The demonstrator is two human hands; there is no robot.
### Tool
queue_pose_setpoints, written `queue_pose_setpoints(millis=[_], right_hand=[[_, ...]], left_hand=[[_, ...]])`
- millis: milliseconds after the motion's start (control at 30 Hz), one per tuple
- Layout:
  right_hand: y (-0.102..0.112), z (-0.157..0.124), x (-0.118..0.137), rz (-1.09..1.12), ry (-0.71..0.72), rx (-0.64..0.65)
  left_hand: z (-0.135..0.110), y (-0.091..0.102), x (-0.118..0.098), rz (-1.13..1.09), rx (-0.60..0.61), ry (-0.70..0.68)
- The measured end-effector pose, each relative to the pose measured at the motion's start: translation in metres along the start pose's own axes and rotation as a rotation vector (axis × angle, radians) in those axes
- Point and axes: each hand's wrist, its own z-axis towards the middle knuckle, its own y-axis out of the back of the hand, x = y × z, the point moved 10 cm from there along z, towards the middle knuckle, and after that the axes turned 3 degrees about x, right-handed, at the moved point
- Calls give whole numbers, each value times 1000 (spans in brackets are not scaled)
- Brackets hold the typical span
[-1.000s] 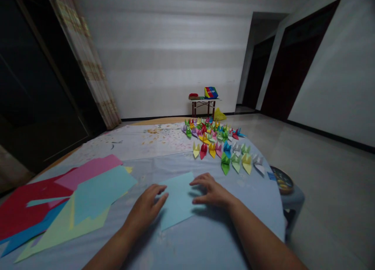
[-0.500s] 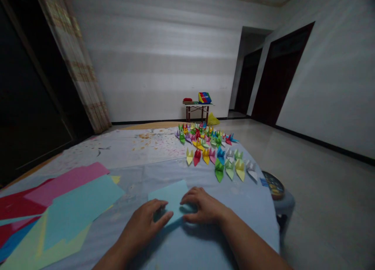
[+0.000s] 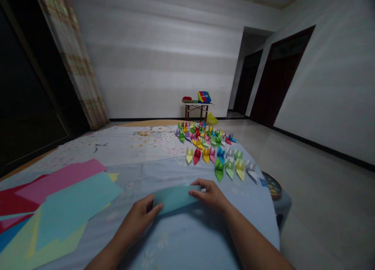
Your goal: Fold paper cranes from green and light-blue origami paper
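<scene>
A light blue sheet of paper (image 3: 175, 197) lies in front of me on the blue tablecloth (image 3: 193, 238), its near edge lifted and folded over toward the far edge. My left hand (image 3: 140, 219) pinches the sheet's left end, thumb on top. My right hand (image 3: 209, 194) holds the right end, fingers curled over the raised edge. Both forearms reach in from the bottom of the view.
Several folded paper figures (image 3: 211, 149) in many colours stand in rows at the far right of the table. Loose coloured sheets (image 3: 58, 203) are piled at the left. A stool with a round tin (image 3: 272, 185) stands past the right edge. A small table (image 3: 195, 108) is by the wall.
The flat blue sheet has been folded: both hands lifted its near edge and brought it over toward the far edge. The camera view has tilted up slightly.
</scene>
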Motion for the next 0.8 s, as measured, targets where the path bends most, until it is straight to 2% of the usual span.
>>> queue_pose_setpoints(millis=[100, 167, 333, 467, 700, 800], right_hand=[[2, 1, -5, 50, -17, -15], [0, 1, -9, 41, -32, -5], [-12, 1, -21, 64, -83, 51], [-16, 0, -24, 50, -107, 88], [-17, -4, -30, -10, -147, 136], [-19, -4, -31, -49, -152, 153]], left_hand=[[2, 2, 11, -134, -55, 23], [1, 4, 16, -136, -102, 41], [-9, 15, 10, 200, -248, 118], [-14, 8, 0, 357, -202, 124], [-19, -15, -6, 536, -50, 57], [-21, -23, -6, 614, -5, 69]])
